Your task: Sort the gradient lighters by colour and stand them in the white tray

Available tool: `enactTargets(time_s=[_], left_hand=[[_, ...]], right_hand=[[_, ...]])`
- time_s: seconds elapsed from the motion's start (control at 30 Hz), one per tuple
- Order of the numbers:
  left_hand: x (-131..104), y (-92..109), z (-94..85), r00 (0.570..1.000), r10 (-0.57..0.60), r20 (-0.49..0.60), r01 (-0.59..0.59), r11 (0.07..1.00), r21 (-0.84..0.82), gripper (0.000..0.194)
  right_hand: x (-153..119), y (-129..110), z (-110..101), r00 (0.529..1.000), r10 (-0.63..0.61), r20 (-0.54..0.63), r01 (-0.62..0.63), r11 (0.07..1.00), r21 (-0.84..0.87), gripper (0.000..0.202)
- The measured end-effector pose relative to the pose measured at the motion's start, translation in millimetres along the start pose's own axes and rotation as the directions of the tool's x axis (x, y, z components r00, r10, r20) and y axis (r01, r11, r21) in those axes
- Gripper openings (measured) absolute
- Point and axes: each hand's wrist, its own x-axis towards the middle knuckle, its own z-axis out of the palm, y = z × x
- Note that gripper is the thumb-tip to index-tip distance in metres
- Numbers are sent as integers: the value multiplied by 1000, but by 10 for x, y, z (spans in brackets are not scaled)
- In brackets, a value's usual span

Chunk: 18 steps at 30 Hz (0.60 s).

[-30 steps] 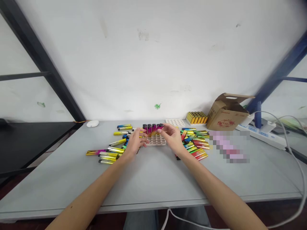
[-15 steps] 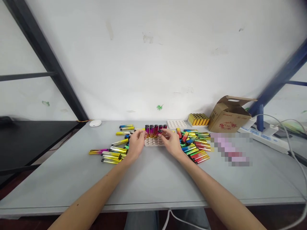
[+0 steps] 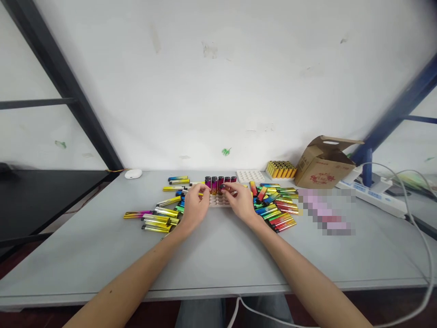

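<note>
A white tray [image 3: 218, 201] with round holes lies between my hands. Along its far side stands a row of shiny purple and dark red lighters [image 3: 214, 184]. My right hand [image 3: 241, 202] pinches a dark red lighter [image 3: 223, 187] by its top end, above the holes and just in front of that row. At the tray's left end is my left hand [image 3: 195, 205], thumb and fingertips drawn together near the leftmost standing lighter; whether anything is between them is hidden. Loose lighters in shiny wraps lie left [image 3: 159, 219] and right [image 3: 273, 209] of the tray.
Against the wall stand another white holed tray [image 3: 251, 176], a tray packed with yellow lighters [image 3: 282, 170] and an open cardboard box [image 3: 322, 168]. A white power strip [image 3: 377, 198] with cables lies far right. A small white case [image 3: 133, 174] sits back left.
My right hand has moved slightly left along the row with the dark red lighter. My left hand stays at the tray's left end, and the view has shifted a little.
</note>
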Motion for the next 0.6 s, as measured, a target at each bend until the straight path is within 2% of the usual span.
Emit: enactTargets(time_s=[0.23, 0.33, 0.47, 0.6], left_hand=[[-1, 13, 14, 999, 48, -2, -48, 999, 3, 7], [-6, 2, 17, 996, 82, 20, -83, 994, 64, 8], [-28, -4, 12, 969, 238, 60, -245, 927, 282, 14], [-43, 6, 2, 901, 403, 158, -429, 783, 450, 31]], right_hand=[[-1, 24, 23, 1000, 18, -20, -17, 999, 49, 24], [2, 27, 27, 1000, 26, -7, -25, 999, 30, 25], [7, 19, 27, 997, 71, -41, -68, 996, 61, 22], [7, 18, 30, 994, 90, -65, -87, 995, 38, 18]])
